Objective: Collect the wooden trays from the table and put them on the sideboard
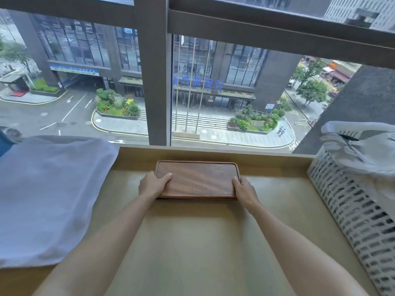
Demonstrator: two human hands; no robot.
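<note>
Presently listed: one wooden tray (196, 179), rectangular with rounded corners, dark reddish-brown with visible grain, shallow raised rim all round. Only one tray is in view.

Location: lying flat on a pale wood surface (192, 242) below the window (157, 82), likely the sideboard the task names, though that is a judgement. The tray sits toward the far edge, long side parallel to the glass. Whether it is fully set down or a hair above the surface cannot be told.

Hold: left hand (152, 184) closed on the left short end, thumb over the rim onto the inner face, fingers tucked beneath. Right hand (243, 189) closed on the right short end in the same way, thumb along the rim.

Neighbours: white folded cloth (47, 195) to the left, well apart from the tray; white slotted laundry basket (350, 201) to the right, with grey fabric (363, 150) draped over its rim, also apart.

Handling estimate: rigid, will not flex or sag, so an end-to-end hold keeps it level. Probably moderate in weight for its size; one hand at mid-length would likely manage. Finish looks smooth, possibly oiled, so somewhat slippery against dry skin; the raised rim offers the surest purchase. Not fragile, but corners and rim could dent or mark the pale surface if dropped.

Best grip points: the two short ends, thumbs over rim.
</note>
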